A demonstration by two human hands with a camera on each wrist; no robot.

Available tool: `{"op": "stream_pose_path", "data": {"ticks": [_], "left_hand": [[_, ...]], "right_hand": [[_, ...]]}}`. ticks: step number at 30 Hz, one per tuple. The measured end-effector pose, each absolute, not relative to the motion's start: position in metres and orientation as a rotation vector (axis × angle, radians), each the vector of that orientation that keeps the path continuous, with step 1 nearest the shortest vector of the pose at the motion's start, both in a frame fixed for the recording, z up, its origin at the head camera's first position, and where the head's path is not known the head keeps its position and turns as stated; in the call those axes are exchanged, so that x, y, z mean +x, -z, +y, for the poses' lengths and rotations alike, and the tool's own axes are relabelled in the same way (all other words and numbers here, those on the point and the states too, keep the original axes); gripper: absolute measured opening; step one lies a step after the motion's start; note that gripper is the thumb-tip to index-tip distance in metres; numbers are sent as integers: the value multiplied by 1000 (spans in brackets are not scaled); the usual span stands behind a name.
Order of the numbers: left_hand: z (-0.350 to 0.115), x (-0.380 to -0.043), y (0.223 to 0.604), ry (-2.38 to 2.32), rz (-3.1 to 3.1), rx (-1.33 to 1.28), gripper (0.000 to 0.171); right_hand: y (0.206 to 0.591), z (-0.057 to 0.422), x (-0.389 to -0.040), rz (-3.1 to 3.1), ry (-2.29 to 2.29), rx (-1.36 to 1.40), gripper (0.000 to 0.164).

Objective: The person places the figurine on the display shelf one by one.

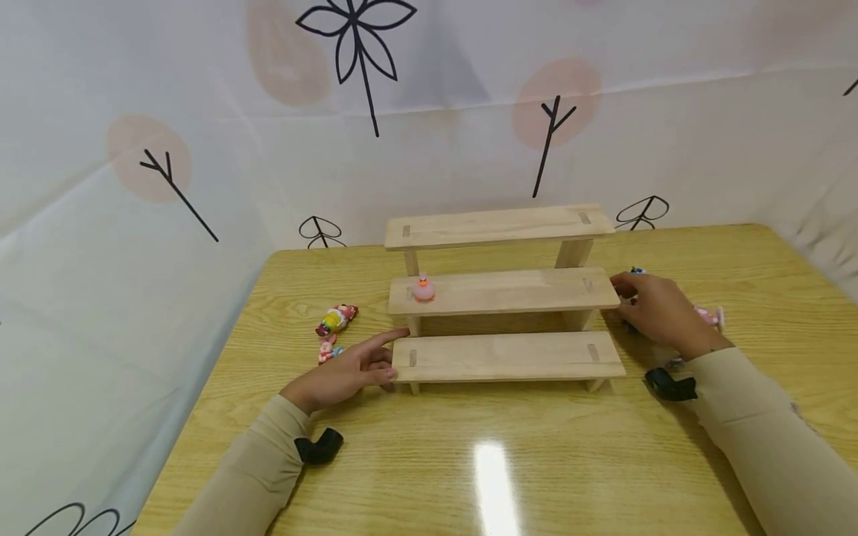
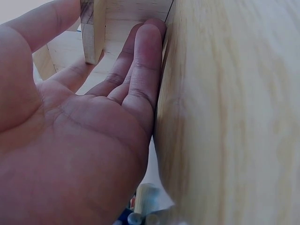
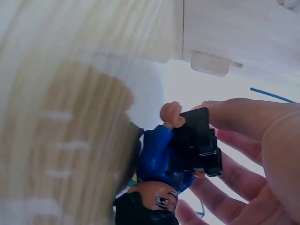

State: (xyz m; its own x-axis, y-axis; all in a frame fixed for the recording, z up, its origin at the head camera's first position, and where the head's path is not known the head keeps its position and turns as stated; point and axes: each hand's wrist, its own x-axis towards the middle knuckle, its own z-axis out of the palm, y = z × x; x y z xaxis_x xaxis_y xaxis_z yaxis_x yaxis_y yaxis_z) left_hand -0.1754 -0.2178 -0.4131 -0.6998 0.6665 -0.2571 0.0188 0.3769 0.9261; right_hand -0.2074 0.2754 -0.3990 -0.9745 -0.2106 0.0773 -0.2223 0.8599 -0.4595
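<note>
Two hands apparently position our pale three-tier wooden stand (image 1: 516,292): left hand (image 1: 347,376) touching it, fingers loosely extended; right hand (image 1: 652,304), grip indeterminable; next, we likely need even contact.

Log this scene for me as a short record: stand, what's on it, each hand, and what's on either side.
Stand: wooden, three tiers, on a table
On it: pink bird figure, middle tier, left end
Left hand: touching the bottom tier at its left end
Right hand: by the middle tier's right end; grip unclear
Left side: two small figures lying down
Right side: blue-clad figure near the right fingers; others partly hidden
</note>
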Motion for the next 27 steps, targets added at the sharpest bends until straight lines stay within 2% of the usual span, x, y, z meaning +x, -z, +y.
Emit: {"op": "stream_pose_path", "data": {"ticks": [11,27], "left_hand": [[-218,-175,413,-1333,2036,598,67],[-218,-177,414,-1330,2033,592,67]], "right_hand": [[393,272,-203,-2765,-718,363,29],[381,262,-197,-2427,-808,203,34]]}}
